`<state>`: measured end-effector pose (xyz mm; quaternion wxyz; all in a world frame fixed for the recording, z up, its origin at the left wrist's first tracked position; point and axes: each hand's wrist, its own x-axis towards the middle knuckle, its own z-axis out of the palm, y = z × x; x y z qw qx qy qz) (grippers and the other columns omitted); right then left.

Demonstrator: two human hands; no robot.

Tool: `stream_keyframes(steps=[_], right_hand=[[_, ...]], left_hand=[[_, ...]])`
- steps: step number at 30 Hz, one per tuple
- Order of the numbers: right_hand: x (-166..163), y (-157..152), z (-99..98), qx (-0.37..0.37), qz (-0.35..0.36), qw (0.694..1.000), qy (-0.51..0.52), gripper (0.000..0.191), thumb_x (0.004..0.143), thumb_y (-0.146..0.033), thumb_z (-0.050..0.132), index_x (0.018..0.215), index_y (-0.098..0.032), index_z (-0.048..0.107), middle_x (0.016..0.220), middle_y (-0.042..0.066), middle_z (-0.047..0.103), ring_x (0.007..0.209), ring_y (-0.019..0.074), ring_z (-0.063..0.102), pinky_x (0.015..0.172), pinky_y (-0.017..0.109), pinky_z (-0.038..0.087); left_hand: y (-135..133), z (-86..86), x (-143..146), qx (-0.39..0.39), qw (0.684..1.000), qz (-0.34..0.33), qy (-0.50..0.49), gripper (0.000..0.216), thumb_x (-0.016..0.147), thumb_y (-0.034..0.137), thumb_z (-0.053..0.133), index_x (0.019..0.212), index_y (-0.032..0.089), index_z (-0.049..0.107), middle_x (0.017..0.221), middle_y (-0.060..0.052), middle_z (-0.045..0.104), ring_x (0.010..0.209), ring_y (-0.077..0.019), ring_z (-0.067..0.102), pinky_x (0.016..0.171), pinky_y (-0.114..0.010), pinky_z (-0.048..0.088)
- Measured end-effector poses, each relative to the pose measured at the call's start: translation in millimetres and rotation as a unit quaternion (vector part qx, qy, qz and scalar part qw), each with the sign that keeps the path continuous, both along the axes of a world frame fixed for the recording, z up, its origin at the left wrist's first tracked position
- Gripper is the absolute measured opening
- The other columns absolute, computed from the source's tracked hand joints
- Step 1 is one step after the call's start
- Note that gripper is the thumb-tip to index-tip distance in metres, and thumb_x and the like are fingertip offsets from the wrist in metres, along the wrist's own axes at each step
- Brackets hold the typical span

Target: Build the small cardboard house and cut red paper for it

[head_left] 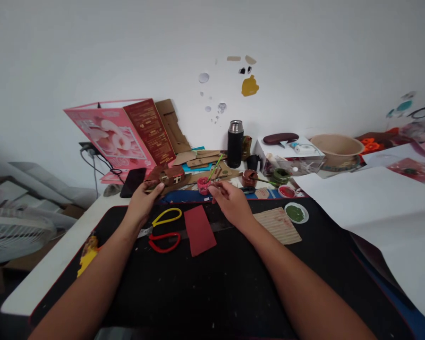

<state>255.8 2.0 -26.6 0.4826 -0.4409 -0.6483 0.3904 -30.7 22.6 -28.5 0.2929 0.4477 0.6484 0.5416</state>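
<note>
My left hand (143,200) reaches to the far edge of the black mat (205,283) and its fingers close on a small brown cardboard model house (165,177). My right hand (230,200) is curled beside a small pink paint cup (203,185) with a green-handled brush (215,168) standing in it; the fingers are pinched, and what they hold is too small to name. A dark red card rectangle (199,230) lies on the mat between my forearms.
Yellow-handled scissors (166,217) and red-handled scissors (165,242) lie by my left wrist. Corrugated card (278,224), paint pots (281,176), a green paint lid (296,213), a black flask (235,143), a pink box (120,134), a bowl (336,146) and white paper (378,212) crowd the back and right.
</note>
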Motion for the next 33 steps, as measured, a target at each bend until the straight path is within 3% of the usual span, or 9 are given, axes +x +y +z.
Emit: stream_keyframes(steps=[5, 9, 14, 24, 28, 33], right_hand=[[-1.1, -2.9, 2.5, 0.040, -0.017, 0.997, -0.071, 0.037, 0.099, -0.053, 0.059, 0.102, -0.019, 0.073, 0.070, 0.000, 0.064, 0.063, 0.0164, 0.058, 0.062, 0.028, 0.038], [0.0, -3.9, 4.9, 0.068, -0.025, 0.992, -0.103, 0.038, 0.100, -0.054, 0.058, 0.102, -0.019, 0.074, 0.072, 0.001, 0.065, 0.064, 0.0164, 0.057, 0.062, 0.029, 0.036], [0.3, -5.6, 6.8, 0.077, -0.012, 0.989, -0.124, 0.039, 0.101, -0.056, 0.056, 0.105, -0.022, 0.074, 0.076, 0.002, 0.069, 0.065, 0.0169, 0.058, 0.061, 0.029, 0.035], [2.9, -4.5, 8.3, 0.084, -0.014, 0.986, -0.143, 0.039, 0.102, -0.055, 0.056, 0.102, -0.021, 0.075, 0.076, 0.003, 0.071, 0.069, 0.0181, 0.062, 0.063, 0.029, 0.037], [1.7, -4.2, 5.4, 0.087, -0.005, 0.982, -0.166, 0.037, 0.102, -0.051, 0.058, 0.104, -0.020, 0.076, 0.080, 0.004, 0.073, 0.069, 0.0180, 0.062, 0.064, 0.029, 0.037], [0.3, -4.3, 3.3, 0.081, 0.013, 0.980, -0.180, 0.030, 0.103, -0.046, 0.059, 0.106, -0.022, 0.077, 0.091, 0.005, 0.078, 0.078, 0.0200, 0.067, 0.069, 0.029, 0.040]], left_hand=[[-2.1, -3.8, -4.1, -0.034, 0.993, -0.016, 0.109, 0.054, 0.063, 0.054, 0.084, 0.102, 0.020, 0.069, 0.108, -0.010, 0.076, 0.111, -0.0321, 0.068, 0.104, -0.047, 0.051], [-5.1, -6.9, -7.0, -0.060, 0.972, -0.045, 0.221, 0.061, 0.066, 0.059, 0.080, 0.111, 0.021, 0.064, 0.115, -0.012, 0.075, 0.112, -0.0334, 0.069, 0.099, -0.046, 0.053], [-7.1, -7.2, -4.5, -0.039, 0.961, -0.036, 0.273, 0.062, 0.069, 0.061, 0.078, 0.114, 0.021, 0.061, 0.114, -0.015, 0.074, 0.110, -0.0343, 0.070, 0.092, -0.045, 0.054], [-3.0, -14.5, 7.3, -0.105, 0.911, -0.054, 0.394, 0.085, 0.081, 0.065, 0.071, 0.148, 0.018, 0.046, 0.112, -0.015, 0.073, 0.100, -0.0374, 0.071, 0.082, -0.044, 0.052], [-3.2, -14.2, 0.5, -0.049, 0.929, -0.049, 0.363, 0.088, 0.082, 0.060, 0.071, 0.152, 0.014, 0.043, 0.113, -0.016, 0.072, 0.103, -0.0351, 0.069, 0.086, -0.044, 0.052], [-19.0, 11.7, 2.0, 0.110, 0.948, 0.016, 0.298, 0.052, 0.085, 0.051, 0.070, 0.127, 0.020, 0.063, 0.103, -0.009, 0.072, 0.093, -0.0265, 0.068, 0.085, -0.037, 0.053]])
